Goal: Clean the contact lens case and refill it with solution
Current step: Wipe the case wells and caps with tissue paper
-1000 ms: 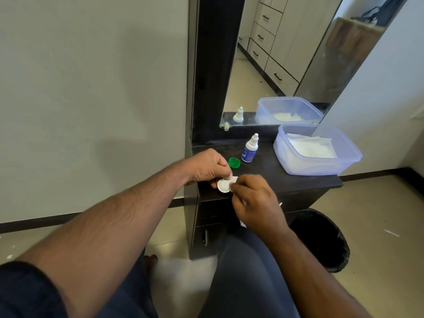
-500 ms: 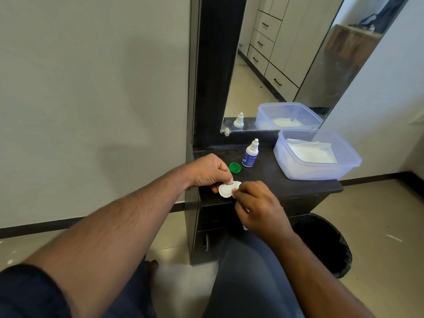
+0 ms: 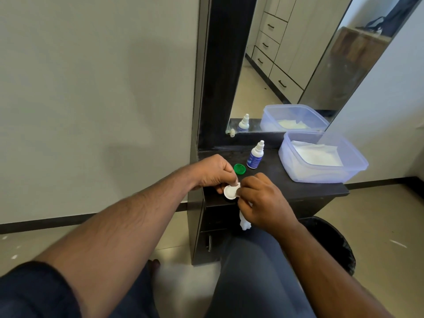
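The left hand (image 3: 215,172) comes in from the left with its fingers curled, pinching the white contact lens case (image 3: 231,192) at its upper rim. The case is held just off the front left corner of the dark shelf (image 3: 286,180), its one visible well facing up toward the camera. The rest of the case runs rightward under the other hand, so its long axis appears to lie left to right between the two hands.

Just behind the case, on the shelf near its left edge, sits a loose green cap (image 3: 239,168). Next to it stands the small solution bottle (image 3: 255,155), upright with its nozzle on.

The right hand (image 3: 263,203) meets the case from the right, fingers clenched around a white tissue (image 3: 244,222) whose tail hangs below the palm. Its fingertips touch the right side of the case. Whether the tissue is pressed into a well there is hidden.

Further right, toward the back right corner, a clear plastic box (image 3: 321,175) holds more tissues.

My judgement: this is the wiping stage. The refill calls for the bottle, which lies behind both hands and slightly nearer the right one.
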A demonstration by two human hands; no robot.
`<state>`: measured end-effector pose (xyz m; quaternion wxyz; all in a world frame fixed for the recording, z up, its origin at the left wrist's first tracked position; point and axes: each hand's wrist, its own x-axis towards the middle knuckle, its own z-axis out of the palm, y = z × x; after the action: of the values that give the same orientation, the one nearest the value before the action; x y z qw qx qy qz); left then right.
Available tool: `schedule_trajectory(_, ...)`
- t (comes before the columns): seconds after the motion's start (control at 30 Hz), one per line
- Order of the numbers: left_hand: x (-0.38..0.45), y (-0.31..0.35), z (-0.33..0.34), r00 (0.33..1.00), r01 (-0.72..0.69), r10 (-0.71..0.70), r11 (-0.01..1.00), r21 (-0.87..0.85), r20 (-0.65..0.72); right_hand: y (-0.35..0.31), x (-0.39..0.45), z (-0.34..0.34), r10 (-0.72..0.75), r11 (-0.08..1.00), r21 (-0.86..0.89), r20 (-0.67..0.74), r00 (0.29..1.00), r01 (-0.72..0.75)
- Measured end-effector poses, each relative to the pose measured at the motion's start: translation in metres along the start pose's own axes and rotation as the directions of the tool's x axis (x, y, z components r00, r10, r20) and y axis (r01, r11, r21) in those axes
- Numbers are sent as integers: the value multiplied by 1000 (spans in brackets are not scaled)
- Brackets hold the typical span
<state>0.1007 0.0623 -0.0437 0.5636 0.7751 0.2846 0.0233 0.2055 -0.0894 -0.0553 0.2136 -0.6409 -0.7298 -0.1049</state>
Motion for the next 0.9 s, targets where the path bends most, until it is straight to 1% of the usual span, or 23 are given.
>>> schedule_trajectory(0.07,0,0,0,1000,2,-2,1000,-8,7,4,-1,-5,-87,996,5,66,994,87)
schedule_trajectory(0.1,0,0,-1,1000,4,-3,1000,-12,13,7,-1,-7,-103,995,-6,80,991,104)
schedule_trajectory(0.17,0,1,-1,1000,8,-7,1000,-15,27,13,1,-10,-77,996,-33,66,995,79)
schedule_trajectory(0.23,0,1,-1,999,7,-7,1000,-10,31,16,3,-10,-32,999,-22,31,999,32)
schedule_trajectory(0.4,0,-1,-1,1000,-2,3,1000,-2,18,14,0,-11,-106,993,60,119,987,99)
schedule_trajectory(0.43,1,-1,-1,1000,-2,2,1000,-4,14,16,1,-12,-86,994,73,117,989,77)
schedule_trajectory(0.53,1,-1,0,1000,3,-3,1000,-1,4,24,5,-11,57,993,100,88,994,-66)
schedule_trajectory(0.57,1,-1,1,1000,2,-2,1000,6,2,25,6,-11,74,990,110,93,993,-85)
schedule_trajectory(0.6,0,-1,1,1000,-1,1,1000,13,1,25,6,-11,63,990,122,101,993,-76)
schedule_trajectory(0.73,1,-2,0,1000,-8,8,1000,15,7,21,7,-13,-54,987,159,145,988,31)
schedule_trajectory(0.9,2,-2,-1,1000,-4,4,1000,1,19,25,11,-10,-7,991,132,134,991,-11)
